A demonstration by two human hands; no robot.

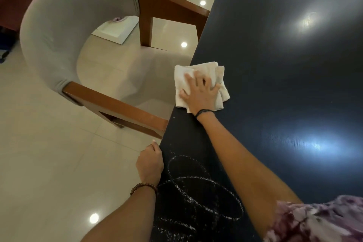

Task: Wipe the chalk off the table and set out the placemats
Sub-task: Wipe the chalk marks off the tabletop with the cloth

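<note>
One dark table, one folded white cloth, one armchair and two bare hands are in view; no placemat can be counted here.

The right hand lies flat on the cloth with its fingers spread and nearly straight, palm down, pressing the cloth against the tabletop right at the table's left edge. A thin dark band sits on that wrist. The left hand is beside the same edge, nearer the person; its fingers are loosely curled, but the edge hides whether they grip it or hold nothing, so I cannot tell its state. A string of brown wooden beads circles that wrist.

The cloth is off-white, folded into several layers, with its corners fanned out to the right and one part hanging slightly past the table edge. The chalk marks are white, looping scribbles drawn near the person, between the two forearms, well apart from the cloth. The tabletop around the cloth looks clean and glossy, with two bright reflections of lights.

The armchair has a grey padded curved back and brown wooden arms, and stands on pale floor tiles with its arms against the table edge.
</note>
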